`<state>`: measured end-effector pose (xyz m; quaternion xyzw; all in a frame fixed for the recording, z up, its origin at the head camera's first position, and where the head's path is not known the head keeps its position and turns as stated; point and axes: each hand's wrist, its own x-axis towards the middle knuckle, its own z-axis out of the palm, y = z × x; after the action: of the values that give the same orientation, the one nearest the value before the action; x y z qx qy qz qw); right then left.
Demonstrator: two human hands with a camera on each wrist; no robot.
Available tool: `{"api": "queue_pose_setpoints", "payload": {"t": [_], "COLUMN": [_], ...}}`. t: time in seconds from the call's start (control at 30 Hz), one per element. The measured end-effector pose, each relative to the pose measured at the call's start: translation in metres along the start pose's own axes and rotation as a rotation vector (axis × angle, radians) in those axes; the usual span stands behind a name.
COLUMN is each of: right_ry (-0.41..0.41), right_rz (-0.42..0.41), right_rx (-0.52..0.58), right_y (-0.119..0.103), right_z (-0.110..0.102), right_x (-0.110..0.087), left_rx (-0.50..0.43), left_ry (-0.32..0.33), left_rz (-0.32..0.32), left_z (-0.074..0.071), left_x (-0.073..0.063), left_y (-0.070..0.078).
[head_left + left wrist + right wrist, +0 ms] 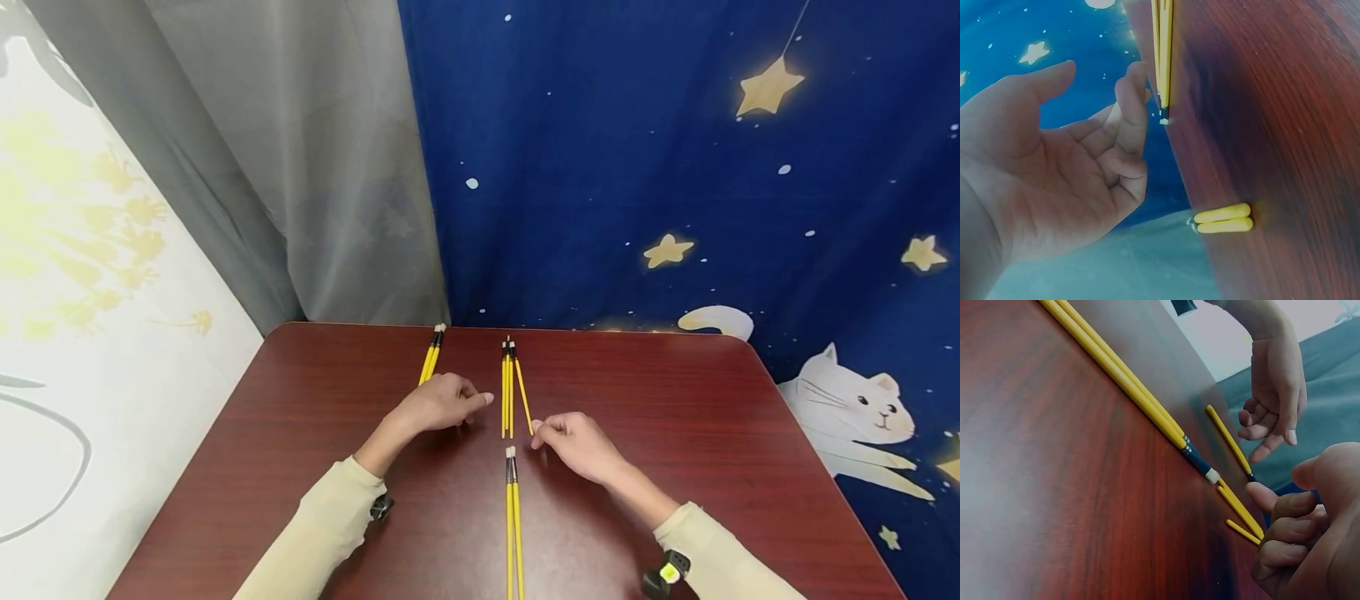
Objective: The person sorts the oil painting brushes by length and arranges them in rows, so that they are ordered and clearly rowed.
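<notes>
Where the table is nearest, a pair of yellow brushes (516,517) lies side by side, bristle ends pointing away from the person, handles running out of the head view. Cream sleeves (326,521) enter from both lower corners; a dark wrist device (667,573) sits at the right cuff.

Right hand (577,446): beyond the near pair and to its right, beside the lower end of a slanted brush (522,392). Thumb and index finger apart in the right wrist view, other fingers bent inward; contact with the brush cannot be told.

The slanted brush leans in at its far end toward a cluster of upright-lying brushes (505,400), dark ferrules at the far end; exact count unclear.

Left hand (442,402): left of the cluster, not touching it. Fingers loosely bent, thumb well apart from them, nothing held.

Past the left hand, a far-left pair (427,362) lies at a slant, bristle tips at the far table edge; the hand partly covers its handles in the head view.

Reddish-brown table (637,383) under everything. Behind it: grey curtain (352,183) at left, blue curtain (570,208) with stars and a white cat (855,408) at right.
</notes>
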<state>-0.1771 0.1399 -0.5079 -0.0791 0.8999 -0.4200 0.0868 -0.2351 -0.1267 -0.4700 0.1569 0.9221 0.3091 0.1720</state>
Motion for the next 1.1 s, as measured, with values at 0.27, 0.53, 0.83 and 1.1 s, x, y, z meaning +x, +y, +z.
{"api": "queue_pose_setpoints", "payload": {"t": [0.27,0.53,0.83,1.1], "right_ry": [0.043,0.128,0.179,0.201], "right_rz": [0.006,0.025,0.110,0.190], "right_rx": [0.026,-0.067,-0.231,-0.282], "right_y": [0.000,-0.002,-0.009,-0.009], "right_z": [0.002,0.008,0.010,0.012], "right_x": [0.015,0.026,0.039,0.051], "left_rx": [-0.011,0.003,0.161,0.195], "left_ry": [0.023,0.059,0.126,0.200], "left_rz": [-0.002,0.002,-0.062,-0.045], "left_z": [0.005,0.013,0.022,0.034], "left_x": [0.013,0.030,0.043,0.055], "left_y": [0.007,0.007,0.011,0.025]}}
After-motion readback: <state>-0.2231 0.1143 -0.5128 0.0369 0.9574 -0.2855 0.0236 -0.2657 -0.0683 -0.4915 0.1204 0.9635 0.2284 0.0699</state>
